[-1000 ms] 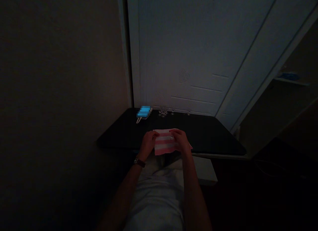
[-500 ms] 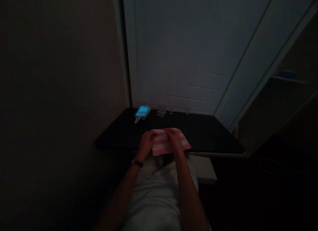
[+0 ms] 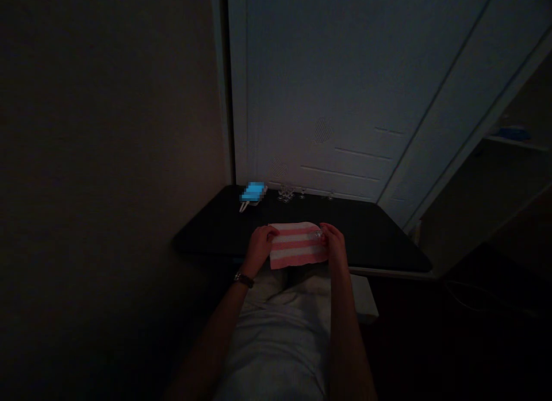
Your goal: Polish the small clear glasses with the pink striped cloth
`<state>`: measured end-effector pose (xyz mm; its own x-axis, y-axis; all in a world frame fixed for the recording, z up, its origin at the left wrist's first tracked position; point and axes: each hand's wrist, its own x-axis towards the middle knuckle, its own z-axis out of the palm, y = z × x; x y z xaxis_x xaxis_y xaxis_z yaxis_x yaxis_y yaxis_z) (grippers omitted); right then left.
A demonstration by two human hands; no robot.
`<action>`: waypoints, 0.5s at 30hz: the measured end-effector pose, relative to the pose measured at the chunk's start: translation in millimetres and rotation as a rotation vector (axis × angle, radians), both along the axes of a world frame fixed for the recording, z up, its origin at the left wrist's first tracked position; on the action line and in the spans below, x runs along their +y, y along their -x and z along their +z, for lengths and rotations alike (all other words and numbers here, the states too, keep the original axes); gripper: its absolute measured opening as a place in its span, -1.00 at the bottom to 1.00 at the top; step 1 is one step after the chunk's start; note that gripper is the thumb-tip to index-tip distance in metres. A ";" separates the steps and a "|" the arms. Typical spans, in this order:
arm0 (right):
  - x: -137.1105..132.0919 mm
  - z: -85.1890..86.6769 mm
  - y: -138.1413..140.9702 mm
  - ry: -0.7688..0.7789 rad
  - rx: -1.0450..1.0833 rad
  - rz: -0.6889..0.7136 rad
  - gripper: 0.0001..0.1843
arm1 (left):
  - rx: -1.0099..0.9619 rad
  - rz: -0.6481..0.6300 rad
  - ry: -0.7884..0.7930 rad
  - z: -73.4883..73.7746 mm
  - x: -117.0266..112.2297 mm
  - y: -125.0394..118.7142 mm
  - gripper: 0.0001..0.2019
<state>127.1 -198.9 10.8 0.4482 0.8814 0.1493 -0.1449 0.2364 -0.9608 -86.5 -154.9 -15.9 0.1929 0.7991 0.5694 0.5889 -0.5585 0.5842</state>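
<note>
A pink-and-white striped cloth (image 3: 295,247) lies spread at the front edge of the dark table. My left hand (image 3: 260,243) is closed on the cloth's left edge, thumb and fingers pinching it. At the right end of the cloth, my right hand (image 3: 335,241) is closed around a small clear glass (image 3: 318,234), which shows at its fingertips over the cloth. The dim light hides the glass's exact shape. Whether my right hand also grips the cloth I cannot tell.
Several small clear glasses (image 3: 286,195) stand in a cluster at the back of the black table (image 3: 215,231), with single ones farther right. A phone-like device with a lit, blurred blue screen (image 3: 252,192) sits at the back left. A pale panel (image 3: 310,91) rises behind.
My right hand has moved right with the small glass, from the cloth's middle to its right end. The cloth is now more stretched out and flat. My left hand stays at its left edge.
</note>
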 end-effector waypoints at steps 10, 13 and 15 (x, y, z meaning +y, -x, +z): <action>4.8 15.5 61.3 0.004 -0.340 0.142 -0.73 | 0.003 -0.003 0.012 3.8 -2.2 -2.8 -0.76; 2.5 9.8 35.6 0.034 -0.322 0.060 -0.71 | -0.002 -0.002 0.012 3.7 -2.5 -2.1 -0.78; 0.9 5.3 15.0 0.043 -0.312 0.015 -0.71 | -0.004 0.006 0.011 3.1 -2.1 -1.4 -0.79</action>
